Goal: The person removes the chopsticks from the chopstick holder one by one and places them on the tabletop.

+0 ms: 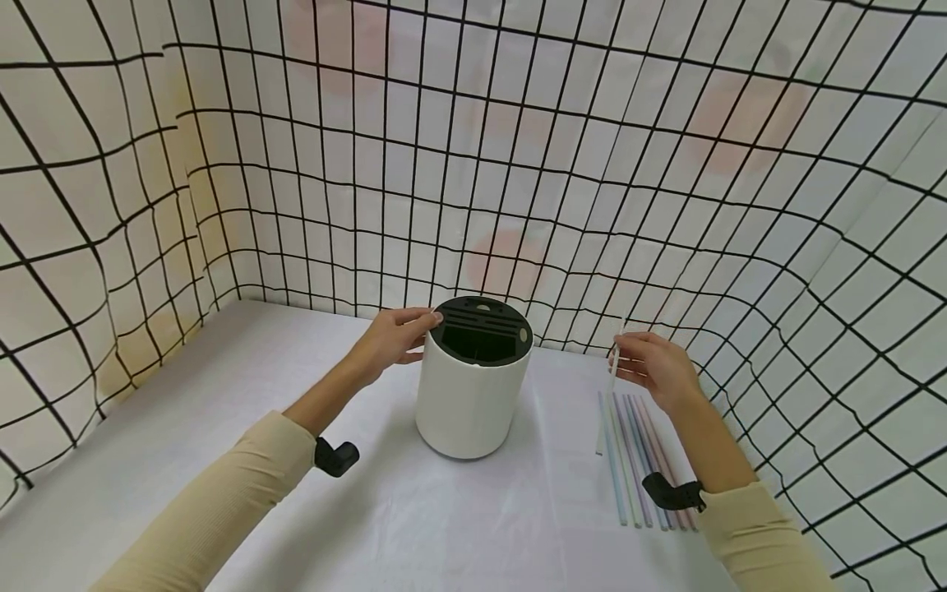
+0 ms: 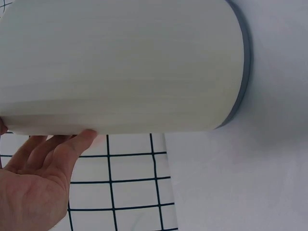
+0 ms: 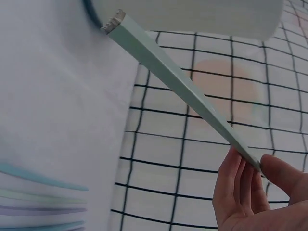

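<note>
A white cylindrical container with a black slotted top stands mid-table. My left hand rests against its upper left side; the left wrist view shows the fingers fairly straight, touching the container's wall. To the container's right, my right hand pinches a thin pale green stick by one end. In the right wrist view that stick slants up from my fingertips, with its far end close to the container's base.
Several pastel sticks lie side by side on the white tablecloth under my right forearm. Their ends show in the right wrist view. Grid-patterned cloth walls close in the table at the back and both sides.
</note>
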